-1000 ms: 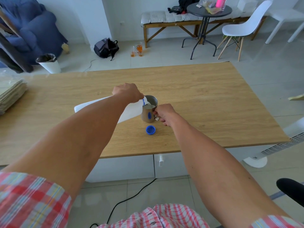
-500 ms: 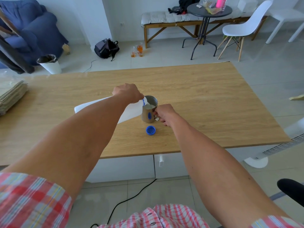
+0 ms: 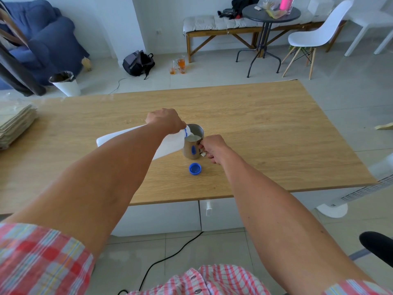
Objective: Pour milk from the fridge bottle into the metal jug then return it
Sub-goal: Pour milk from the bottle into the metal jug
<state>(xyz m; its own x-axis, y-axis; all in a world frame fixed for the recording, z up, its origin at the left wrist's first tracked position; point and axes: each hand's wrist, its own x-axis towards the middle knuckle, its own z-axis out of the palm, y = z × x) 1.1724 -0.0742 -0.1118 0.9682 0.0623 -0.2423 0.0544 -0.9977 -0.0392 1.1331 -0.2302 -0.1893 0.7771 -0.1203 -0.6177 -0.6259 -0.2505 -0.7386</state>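
One white milk bottle (image 3: 170, 145) lies tipped, its neck over the rim of the one metal jug (image 3: 193, 145), which stands mid-table (image 3: 276, 135) with milk inside. The left hand (image 3: 164, 123) has its grip clamped around the bottle near the neck; the right hand (image 3: 212, 147) pinches the jug's handle. One blue cap (image 3: 195, 168) lies just in front of the jug.

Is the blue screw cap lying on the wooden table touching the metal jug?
Apart. The head view shows the blue screw cap lying nearer the person than the metal jug, with bare wooden table between them.
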